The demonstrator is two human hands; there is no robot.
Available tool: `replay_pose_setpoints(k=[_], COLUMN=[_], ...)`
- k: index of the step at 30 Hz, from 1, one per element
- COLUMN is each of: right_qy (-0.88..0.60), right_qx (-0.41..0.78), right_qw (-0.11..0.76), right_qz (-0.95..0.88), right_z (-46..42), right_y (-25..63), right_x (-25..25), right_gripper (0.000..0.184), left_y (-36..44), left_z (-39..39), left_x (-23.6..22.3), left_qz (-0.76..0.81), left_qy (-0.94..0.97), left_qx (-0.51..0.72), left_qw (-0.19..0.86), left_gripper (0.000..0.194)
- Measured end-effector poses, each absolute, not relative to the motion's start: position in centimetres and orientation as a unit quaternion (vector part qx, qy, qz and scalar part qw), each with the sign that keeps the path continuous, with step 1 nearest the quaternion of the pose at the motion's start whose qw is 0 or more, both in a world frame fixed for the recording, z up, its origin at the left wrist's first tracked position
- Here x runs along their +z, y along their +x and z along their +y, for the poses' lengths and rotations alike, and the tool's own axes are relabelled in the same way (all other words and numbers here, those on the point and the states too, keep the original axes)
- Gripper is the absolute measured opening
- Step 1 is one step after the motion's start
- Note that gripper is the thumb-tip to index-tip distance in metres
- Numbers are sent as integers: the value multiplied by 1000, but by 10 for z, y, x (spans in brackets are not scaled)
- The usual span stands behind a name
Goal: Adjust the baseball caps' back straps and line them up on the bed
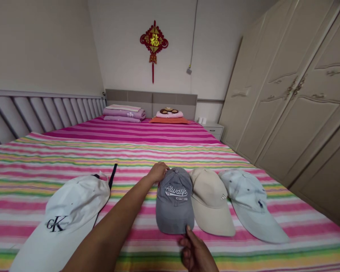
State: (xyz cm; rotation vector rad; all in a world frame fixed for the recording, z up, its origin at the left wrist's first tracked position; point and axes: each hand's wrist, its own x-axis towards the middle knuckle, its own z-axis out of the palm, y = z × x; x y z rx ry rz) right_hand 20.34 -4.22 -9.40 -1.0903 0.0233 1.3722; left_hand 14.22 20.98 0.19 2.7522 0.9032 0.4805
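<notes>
A grey baseball cap [175, 204] with white "Always" lettering lies crown up on the striped bedspread, its brim toward me. My left hand [158, 172] is closed at the back left of its crown, the fingertips partly hidden behind the cap. With thumb on top, my right hand [197, 249] pinches the front edge of the brim. Touching the grey cap on its right is a beige cap [208, 189] with a small logo. Beyond that sits a pale blue cap [248, 196] with a dark emblem. To the left of my forearm rests a white "CK" cap [76, 200], its black strap sticking up.
The striped bedspread [136, 151] covers the bed. Folded purple bedding [124, 114] and a pink-and-orange stack [170, 116] lie by the headboard [136, 98]. A slatted rail [45, 113] runs along the left; a wardrobe [294, 98] and nightstand [214, 129] stand on the right.
</notes>
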Motion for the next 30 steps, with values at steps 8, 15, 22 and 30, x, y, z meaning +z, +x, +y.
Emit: replay_pose_setpoints(k=[8,15,22,30], right_qy=[-474,-483,-475,-490], right_qx=[603,600,601,602], right_qw=[642,637,643,631], right_qz=[-2,11,1,3], right_z=[-43,-43,-42,-41], right_y=[202,201,203,202], right_x=[-94,-91,-95,-96], right_gripper=[44,46,44,44], left_y=[130,130,139,140], left_z=[227,229,226,232], left_x=[-5,-12,-7,-10], left_qz=[399,343,340,345], left_qy=[887,901,903,900], left_qx=[161,126,112,129], left_qw=[170,234,238,233], left_gripper=[25,20,19,20])
